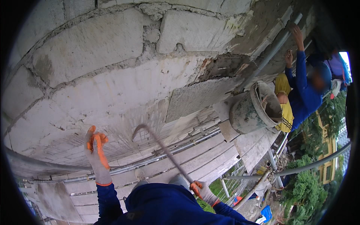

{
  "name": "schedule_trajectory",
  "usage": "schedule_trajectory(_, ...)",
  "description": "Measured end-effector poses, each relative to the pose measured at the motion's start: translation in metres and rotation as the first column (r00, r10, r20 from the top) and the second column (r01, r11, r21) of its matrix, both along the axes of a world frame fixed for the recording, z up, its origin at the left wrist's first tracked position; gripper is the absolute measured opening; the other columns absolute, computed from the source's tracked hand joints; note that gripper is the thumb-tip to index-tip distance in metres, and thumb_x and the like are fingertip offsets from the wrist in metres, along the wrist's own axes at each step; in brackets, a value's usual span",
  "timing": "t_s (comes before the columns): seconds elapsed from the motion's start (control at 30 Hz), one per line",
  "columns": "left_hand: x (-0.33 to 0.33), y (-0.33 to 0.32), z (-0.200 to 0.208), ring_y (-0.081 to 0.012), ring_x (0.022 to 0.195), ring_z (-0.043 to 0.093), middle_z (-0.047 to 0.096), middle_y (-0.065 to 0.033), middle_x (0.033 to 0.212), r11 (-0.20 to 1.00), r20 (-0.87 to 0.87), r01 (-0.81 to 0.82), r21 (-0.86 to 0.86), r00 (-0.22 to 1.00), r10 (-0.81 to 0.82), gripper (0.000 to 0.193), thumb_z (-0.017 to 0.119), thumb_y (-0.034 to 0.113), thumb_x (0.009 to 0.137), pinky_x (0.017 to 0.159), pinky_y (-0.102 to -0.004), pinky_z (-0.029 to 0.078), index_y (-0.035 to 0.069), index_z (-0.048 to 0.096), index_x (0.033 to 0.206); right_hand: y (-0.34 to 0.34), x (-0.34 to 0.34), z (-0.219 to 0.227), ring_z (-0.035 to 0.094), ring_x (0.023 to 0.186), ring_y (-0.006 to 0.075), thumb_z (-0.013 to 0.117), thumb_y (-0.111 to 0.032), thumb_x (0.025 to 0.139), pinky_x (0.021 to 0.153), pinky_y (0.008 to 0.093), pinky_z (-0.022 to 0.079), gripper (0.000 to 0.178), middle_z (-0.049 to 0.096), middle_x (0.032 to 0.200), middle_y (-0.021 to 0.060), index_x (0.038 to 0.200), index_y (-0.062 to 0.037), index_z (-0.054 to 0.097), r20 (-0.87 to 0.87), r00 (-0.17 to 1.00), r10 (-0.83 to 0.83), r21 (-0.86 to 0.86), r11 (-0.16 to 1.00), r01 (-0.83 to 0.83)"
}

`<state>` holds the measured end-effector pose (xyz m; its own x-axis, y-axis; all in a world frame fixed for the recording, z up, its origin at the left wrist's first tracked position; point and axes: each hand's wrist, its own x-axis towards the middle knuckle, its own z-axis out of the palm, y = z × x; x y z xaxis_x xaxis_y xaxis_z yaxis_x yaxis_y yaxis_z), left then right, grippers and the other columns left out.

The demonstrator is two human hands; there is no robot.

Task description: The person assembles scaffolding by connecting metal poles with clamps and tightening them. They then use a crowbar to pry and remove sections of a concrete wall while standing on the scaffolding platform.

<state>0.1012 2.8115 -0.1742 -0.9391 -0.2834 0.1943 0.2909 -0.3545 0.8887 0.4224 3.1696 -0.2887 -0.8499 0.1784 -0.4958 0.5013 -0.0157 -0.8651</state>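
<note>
Against the block wall (112, 86), left hand (96, 150) spread flat; right hand (200, 189) gripping a curved metal bar (161, 146).

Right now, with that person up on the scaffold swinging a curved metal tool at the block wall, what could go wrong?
1. The right hand swings the long curved metal tool close to the left hand in its orange-and-grey glove, resting on the grey block wall; a glancing stroke might hit those fingers.
2. The mortar-smeared bucket sits tilted on the wooden scaffold planks, and could tip.
3. Trees far below show height: a slip could mean a fall.
</note>
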Motion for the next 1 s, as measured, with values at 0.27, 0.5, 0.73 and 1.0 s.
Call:
schedule_trajectory(0.27, 0.002, -0.009, -0.061, -0.0180, 0.092, 0.066, 0.069, -0.0093, 0.103, 0.891, 0.353, 0.443, -0.101, 0.853, -0.385, 0.040, 0.068, 0.006, 0.099, 0.080, -0.0347, 0.057, -0.001, 0.059, 0.138, 0.030, -0.072, 0.035, 0.050, 0.055, 0.0065, 0.058, -0.028, 0.105, 0.052, 0.0254, 0.043, 0.026, 0.052, 0.065, -0.0017, 0.094, -0.0045, 0.057, -0.143, 0.935, -0.324, 0.204, 0.915, 0.349)
schedule_trajectory(0.5, 0.015, 0.076, -0.057, -0.0158, 0.093, 0.065, 0.069, -0.0103, 0.107, 0.797, 0.447, 0.586, -0.145, 0.758, -0.476, 0.041, 0.065, 0.002, 0.099, 0.080, -0.0311, 0.056, -0.001, 0.057, 0.140, 0.112, -0.166, -0.026, 0.044, 0.050, 0.0074, 0.056, -0.027, 0.106, 0.047, 0.0260, 0.036, 0.026, 0.048, 0.061, -0.0017, 0.091, -0.0055, 0.059, -0.136, 0.891, -0.433, 0.054, 0.895, 0.443)
schedule_trajectory(0.73, 0.008, 0.206, -0.028, -0.0139, 0.091, 0.064, 0.070, -0.0096, 0.107, 0.745, 0.494, 0.652, -0.142, 0.699, -0.517, 0.044, 0.064, 0.001, 0.099, 0.078, -0.0278, 0.053, -0.002, 0.054, 0.142, 0.204, -0.223, -0.112, 0.056, 0.068, 0.0172, 0.053, -0.028, 0.108, 0.062, 0.0341, 0.045, 0.034, 0.063, 0.072, 0.0119, 0.093, 0.0003, 0.064, -0.376, 0.902, -0.210, 0.435, 0.820, 0.373)
schedule_trajectory(1.0, -0.019, 0.330, -0.048, -0.0147, 0.099, 0.064, 0.069, -0.0094, 0.114, 0.516, 0.566, 0.775, -0.366, 0.625, -0.537, 0.049, 0.065, 0.007, 0.100, 0.089, -0.0285, 0.052, -0.002, 0.050, 0.146, 0.272, -0.233, -0.162, 0.067, 0.081, 0.0502, 0.058, -0.035, 0.103, 0.064, 0.0553, 0.050, 0.033, 0.067, 0.081, 0.0281, 0.102, -0.0027, 0.061, -0.160, 0.986, -0.038, 0.680, 0.720, 0.138)
